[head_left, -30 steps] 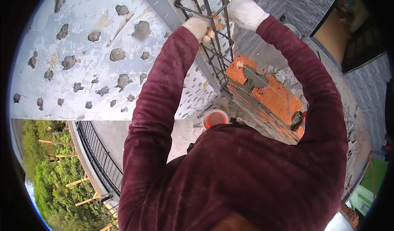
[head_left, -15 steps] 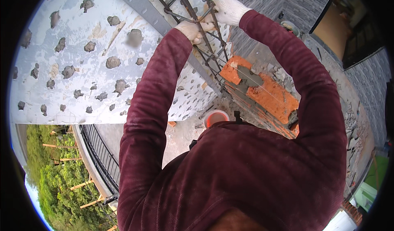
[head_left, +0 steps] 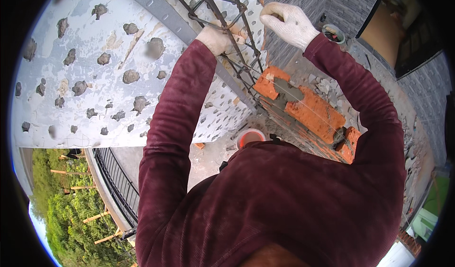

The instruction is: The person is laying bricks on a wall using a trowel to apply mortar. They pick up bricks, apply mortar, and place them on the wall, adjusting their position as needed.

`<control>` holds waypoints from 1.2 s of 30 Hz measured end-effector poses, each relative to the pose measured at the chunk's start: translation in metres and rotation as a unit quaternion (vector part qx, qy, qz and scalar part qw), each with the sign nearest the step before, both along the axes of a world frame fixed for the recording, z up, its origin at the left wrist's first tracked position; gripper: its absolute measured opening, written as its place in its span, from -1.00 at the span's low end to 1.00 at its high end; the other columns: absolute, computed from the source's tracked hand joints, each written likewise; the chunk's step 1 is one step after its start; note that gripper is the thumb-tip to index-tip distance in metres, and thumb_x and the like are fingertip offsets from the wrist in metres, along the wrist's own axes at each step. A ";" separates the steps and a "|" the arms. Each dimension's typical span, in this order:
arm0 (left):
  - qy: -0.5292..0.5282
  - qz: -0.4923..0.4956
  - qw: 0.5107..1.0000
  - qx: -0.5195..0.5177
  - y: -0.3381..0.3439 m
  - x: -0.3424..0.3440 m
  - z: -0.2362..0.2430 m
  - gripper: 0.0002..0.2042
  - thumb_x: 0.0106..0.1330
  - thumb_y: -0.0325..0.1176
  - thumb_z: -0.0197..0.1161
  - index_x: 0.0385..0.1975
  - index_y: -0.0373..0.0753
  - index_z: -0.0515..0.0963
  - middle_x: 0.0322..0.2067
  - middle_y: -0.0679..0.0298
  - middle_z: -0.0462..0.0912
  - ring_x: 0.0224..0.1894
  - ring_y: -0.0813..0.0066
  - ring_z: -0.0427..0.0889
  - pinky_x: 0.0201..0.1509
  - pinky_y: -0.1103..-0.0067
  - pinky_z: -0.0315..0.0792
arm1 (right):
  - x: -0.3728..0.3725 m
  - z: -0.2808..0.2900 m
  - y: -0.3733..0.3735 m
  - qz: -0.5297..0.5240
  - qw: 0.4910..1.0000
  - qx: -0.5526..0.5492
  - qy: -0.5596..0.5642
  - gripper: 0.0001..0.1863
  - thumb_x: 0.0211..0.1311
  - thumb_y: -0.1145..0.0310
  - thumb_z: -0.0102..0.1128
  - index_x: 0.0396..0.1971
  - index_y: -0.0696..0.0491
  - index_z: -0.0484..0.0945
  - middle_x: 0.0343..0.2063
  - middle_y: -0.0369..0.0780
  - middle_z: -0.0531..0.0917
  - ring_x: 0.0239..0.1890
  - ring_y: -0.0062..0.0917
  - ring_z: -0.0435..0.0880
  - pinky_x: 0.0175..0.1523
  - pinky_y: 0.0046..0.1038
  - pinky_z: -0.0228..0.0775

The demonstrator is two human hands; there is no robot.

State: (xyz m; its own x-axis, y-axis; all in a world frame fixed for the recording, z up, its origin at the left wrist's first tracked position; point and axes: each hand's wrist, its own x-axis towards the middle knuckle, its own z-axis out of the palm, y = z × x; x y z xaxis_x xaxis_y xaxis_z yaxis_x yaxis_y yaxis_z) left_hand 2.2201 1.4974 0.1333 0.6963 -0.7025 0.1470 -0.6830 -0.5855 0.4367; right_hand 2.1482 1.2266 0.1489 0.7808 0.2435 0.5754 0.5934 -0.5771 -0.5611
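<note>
My left hand (head_left: 217, 40), in a white knit glove, reaches in among the dark steel bars of an upright rebar cage (head_left: 242, 20). One bar crosses in front of it; its fingers are bent together beyond that bar, and what they grip is hidden. Off to the right of the cage, my right hand (head_left: 290, 24), gloved alike, is closed with thumb and fingertips meeting in a loop. Whether anything thin is between them I cannot make out. A pale string (head_left: 310, 109) stretches from near the left hand down over the orange brick wall (head_left: 315, 115).
Left of the cage stands a white wall (head_left: 111, 72) dotted with grey mortar dabs, edged by a metal strip (head_left: 166, 14). Below is a reddish bucket (head_left: 250, 136). A tub (head_left: 333, 33) and rubble (head_left: 327, 89) lie right. A black railing (head_left: 116, 179) borders greenery.
My right hand has left the rebar and moved right and slightly down, away from the left hand. The left hand stays at the cage, shifted slightly left.
</note>
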 end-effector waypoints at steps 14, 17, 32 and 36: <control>-0.244 -0.074 0.882 0.397 -0.021 0.007 0.027 -0.61 0.21 -0.35 0.30 0.04 0.23 0.68 0.15 0.46 0.63 0.24 0.36 0.57 0.28 0.27 0.36 | -0.013 -0.009 0.049 0.001 1.000 -0.007 -0.020 -0.65 0.33 0.05 0.24 -0.12 -0.02 0.74 -0.24 -0.21 0.77 -0.14 -0.26 0.74 -0.02 -0.29 0.56; -0.306 -0.159 0.904 0.254 -0.008 0.013 0.025 -0.62 0.17 -0.41 0.30 0.01 0.08 0.69 0.03 0.39 0.68 -0.03 0.30 0.68 -0.02 0.36 0.52 | -0.012 -0.014 0.050 -0.028 0.993 -0.067 -0.094 -0.69 0.35 0.06 0.23 -0.16 -0.03 0.74 -0.26 -0.24 0.76 -0.13 -0.27 0.72 0.00 -0.29 0.55; 0.212 0.111 0.942 -0.237 0.043 -0.121 0.053 -0.65 0.46 -0.41 0.14 0.22 -0.27 0.54 -0.07 0.25 0.77 -0.34 0.65 0.63 -0.26 0.69 0.52 | 0.091 -0.084 0.026 0.093 0.894 0.333 0.285 -0.83 0.41 0.34 0.32 -0.14 0.10 0.74 -0.37 -0.34 0.74 -0.36 -0.63 0.67 -0.17 -0.48 0.56; 0.209 0.272 0.894 -0.289 0.089 -0.148 0.007 -0.59 0.39 -0.46 0.25 0.25 -0.29 0.50 -0.11 0.22 0.77 -0.33 0.65 0.64 -0.28 0.69 0.52 | 0.082 -0.052 0.058 0.146 0.894 0.276 0.322 -0.88 0.31 0.36 0.40 -0.32 0.09 0.77 -0.55 -0.35 0.70 -0.54 -0.65 0.61 -0.39 -0.49 0.46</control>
State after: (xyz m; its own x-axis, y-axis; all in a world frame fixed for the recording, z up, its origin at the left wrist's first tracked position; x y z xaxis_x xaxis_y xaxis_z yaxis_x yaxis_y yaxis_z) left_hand 2.0723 1.5859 0.1405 0.9905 -0.1353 0.0230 -0.0727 -0.3756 0.9239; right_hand 2.2304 1.2848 0.0966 0.9432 0.3078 0.1250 0.1251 0.0197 -0.9920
